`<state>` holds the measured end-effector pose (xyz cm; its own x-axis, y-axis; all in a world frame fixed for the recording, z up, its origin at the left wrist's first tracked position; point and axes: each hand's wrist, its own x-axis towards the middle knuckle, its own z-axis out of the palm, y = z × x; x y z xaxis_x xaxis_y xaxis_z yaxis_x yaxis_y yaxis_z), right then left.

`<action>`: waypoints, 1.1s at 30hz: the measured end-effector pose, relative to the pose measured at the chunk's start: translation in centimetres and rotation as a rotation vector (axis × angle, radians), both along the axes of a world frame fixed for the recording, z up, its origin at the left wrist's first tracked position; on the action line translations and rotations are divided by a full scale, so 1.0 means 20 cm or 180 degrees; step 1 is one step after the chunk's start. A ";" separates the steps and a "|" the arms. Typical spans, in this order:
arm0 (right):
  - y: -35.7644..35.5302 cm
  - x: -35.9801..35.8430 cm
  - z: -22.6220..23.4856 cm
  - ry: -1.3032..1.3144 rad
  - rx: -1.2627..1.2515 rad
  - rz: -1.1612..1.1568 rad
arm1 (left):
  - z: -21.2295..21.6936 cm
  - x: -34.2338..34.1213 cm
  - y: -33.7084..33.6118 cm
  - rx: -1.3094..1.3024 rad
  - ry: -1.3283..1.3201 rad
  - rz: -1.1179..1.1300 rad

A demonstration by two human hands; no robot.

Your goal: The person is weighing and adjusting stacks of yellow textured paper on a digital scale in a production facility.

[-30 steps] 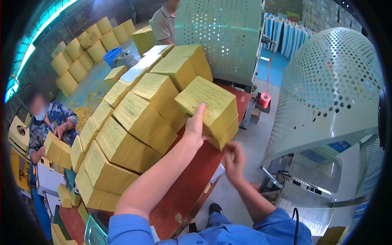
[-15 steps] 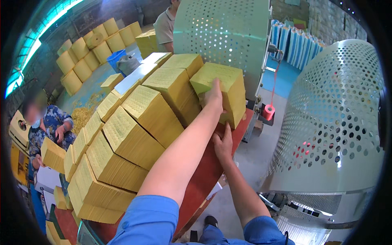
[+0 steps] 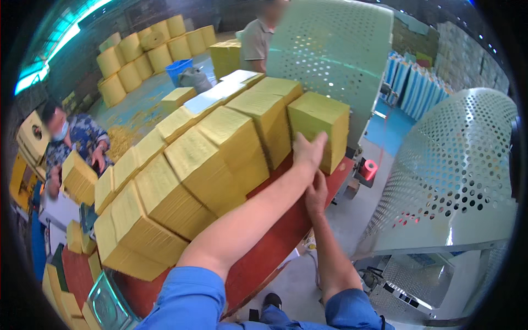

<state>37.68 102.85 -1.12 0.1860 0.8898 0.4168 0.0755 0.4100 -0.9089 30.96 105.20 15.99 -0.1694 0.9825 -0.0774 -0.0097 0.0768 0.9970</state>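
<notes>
One yellow block (image 3: 319,110) on a red tabletop (image 3: 269,239)
Left hand (image 3: 309,150) open at its near side; right hand (image 3: 316,193) just below, grip unclear.

And here's the left arm (image 3: 253,213), bare and stretched long from the lower edge, up and across to the right, the left hand (image 3: 309,149) leading with its digits spread apart; the right arm (image 3: 336,253) slants up and leftward, its right hand (image 3: 317,192) just below the left wrist (image 3: 307,169), fingers upward, their grip hard to read
</notes>
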 end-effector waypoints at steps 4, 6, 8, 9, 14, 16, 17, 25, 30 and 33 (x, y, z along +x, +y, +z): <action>-0.15 0.04 -0.13 0.0260 0.0324 0.0094 | 0.11 -0.13 -0.75 0.0810 -0.0535 -0.0796; -0.54 -0.24 0.16 0.0669 -0.0215 0.0722 | 0.06 -0.41 -1.09 0.0745 -0.0091 -0.0831; -0.85 -0.27 0.23 -0.0730 0.0435 0.0882 | 0.04 -0.58 -1.42 0.0858 0.0018 -0.0978; -1.03 -0.32 0.38 0.0334 -0.0097 0.1563 | 0.15 -0.68 -1.59 0.0415 -0.0010 -0.1065; -1.67 -0.82 0.56 0.1128 -0.0554 0.3247 | 0.08 -1.15 -2.36 0.0329 0.0075 -0.0114; -1.86 -1.01 0.62 0.0852 -0.0460 0.4027 | 0.11 -1.26 -2.75 0.0367 -0.0036 0.0493; -2.00 -1.09 0.63 0.1012 -0.0635 0.4321 | 0.13 -1.29 -2.96 0.0210 0.0023 0.0745; -3.04 -1.64 0.72 0.0712 -0.0603 0.6244 | -0.08 -1.51 -4.37 0.0471 -0.0563 0.2739; -3.78 -1.94 0.63 0.0332 -0.1569 0.6772 | -0.27 -1.91 -5.17 0.0136 -0.0333 0.3432; -4.09 -2.13 0.63 0.0249 -0.1543 0.7109 | -0.30 -2.24 -5.53 -0.0347 0.0306 0.3952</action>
<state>-4.84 21.09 11.47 -0.9067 -0.3577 0.2234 -0.0628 -0.4093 -0.9102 -13.86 -5.45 10.06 -0.9859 0.1445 -0.0840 -0.0621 0.1501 0.9867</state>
